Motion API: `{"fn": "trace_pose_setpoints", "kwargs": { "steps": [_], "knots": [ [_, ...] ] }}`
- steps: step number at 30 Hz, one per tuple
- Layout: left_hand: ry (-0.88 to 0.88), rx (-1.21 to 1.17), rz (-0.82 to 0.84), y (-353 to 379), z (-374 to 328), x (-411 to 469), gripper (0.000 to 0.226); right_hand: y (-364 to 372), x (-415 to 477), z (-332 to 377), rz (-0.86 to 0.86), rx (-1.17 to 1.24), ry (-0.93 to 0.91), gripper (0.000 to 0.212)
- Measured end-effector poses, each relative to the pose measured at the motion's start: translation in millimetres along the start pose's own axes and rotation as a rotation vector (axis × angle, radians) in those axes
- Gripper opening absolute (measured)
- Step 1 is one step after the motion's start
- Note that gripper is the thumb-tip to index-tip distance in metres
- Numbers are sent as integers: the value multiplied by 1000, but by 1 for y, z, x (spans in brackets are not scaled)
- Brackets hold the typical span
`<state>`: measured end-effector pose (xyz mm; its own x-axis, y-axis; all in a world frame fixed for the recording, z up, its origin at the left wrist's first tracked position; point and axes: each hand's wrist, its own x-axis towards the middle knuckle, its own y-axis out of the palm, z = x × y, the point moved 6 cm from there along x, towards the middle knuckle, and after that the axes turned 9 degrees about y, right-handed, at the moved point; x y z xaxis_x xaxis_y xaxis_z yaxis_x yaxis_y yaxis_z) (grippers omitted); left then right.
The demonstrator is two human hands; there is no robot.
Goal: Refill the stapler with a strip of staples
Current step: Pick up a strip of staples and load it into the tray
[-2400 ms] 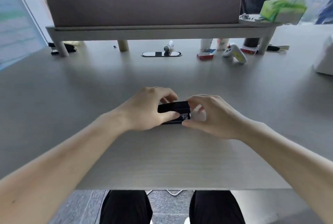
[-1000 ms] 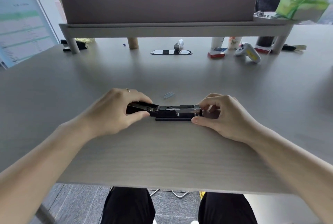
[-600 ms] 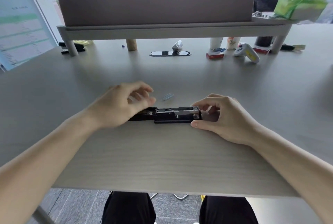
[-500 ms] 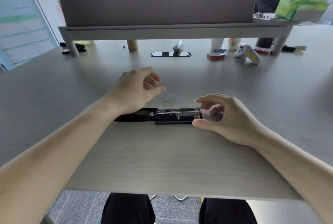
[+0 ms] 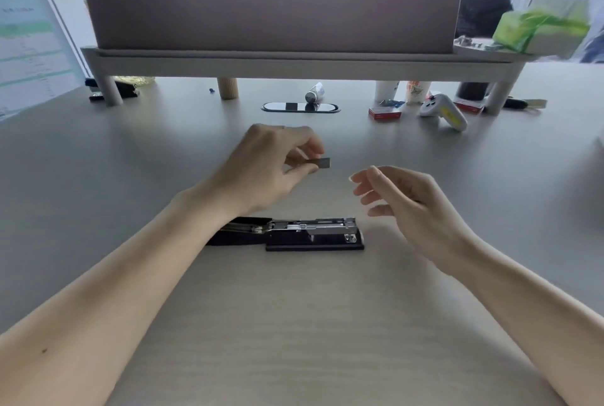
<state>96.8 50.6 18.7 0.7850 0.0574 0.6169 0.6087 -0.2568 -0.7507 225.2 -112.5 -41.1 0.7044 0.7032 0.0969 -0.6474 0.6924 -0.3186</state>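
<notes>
A black stapler (image 5: 313, 235) lies flat on the desk, swung fully open, its lid stretched to the left under my left forearm and the metal staple channel facing up. My left hand (image 5: 264, 170) hovers beyond the stapler, thumb and fingers pinching a short grey strip of staples (image 5: 322, 162) whose end sticks out to the right. My right hand (image 5: 402, 199) floats to the right of the strip and above the stapler's front end, fingers spread and holding nothing.
A raised shelf (image 5: 294, 62) with a padded divider crosses the back of the desk (image 5: 294, 324). Under it sit a cable grommet (image 5: 300, 107), a small tube (image 5: 314, 92), paper cups (image 5: 385, 90), a red box (image 5: 384, 113) and a white game controller (image 5: 443, 110).
My left hand picked the staple strip up off the desk and lifted it. My right hand let go of the stapler's front end and rose with fingers spread.
</notes>
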Motion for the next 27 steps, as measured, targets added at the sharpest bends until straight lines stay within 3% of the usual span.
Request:
{"fn": "trace_pose_setpoints", "kwargs": {
  "steps": [3,7,20,23,25,27],
  "knots": [
    [209,66,-140,-14,-19,-8,16,9,14,17,15,122,5,32],
    [320,149,-131,-13,-24,-19,14,20,21,22,90,287,29,26],
    [396,181,-75,1,-36,-24,13,23,13,15,109,319,37,15],
    [297,94,-142,-3,-35,-24,13,23,12,17,92,305,12,11],
    [71,-114,-200,-4,-24,-23,14,18,10,21,38,240,-72,11],
    [-168,-388,-155,3,-9,-24,12,14,6,27,-3,159,-174,12]
  ]
}}
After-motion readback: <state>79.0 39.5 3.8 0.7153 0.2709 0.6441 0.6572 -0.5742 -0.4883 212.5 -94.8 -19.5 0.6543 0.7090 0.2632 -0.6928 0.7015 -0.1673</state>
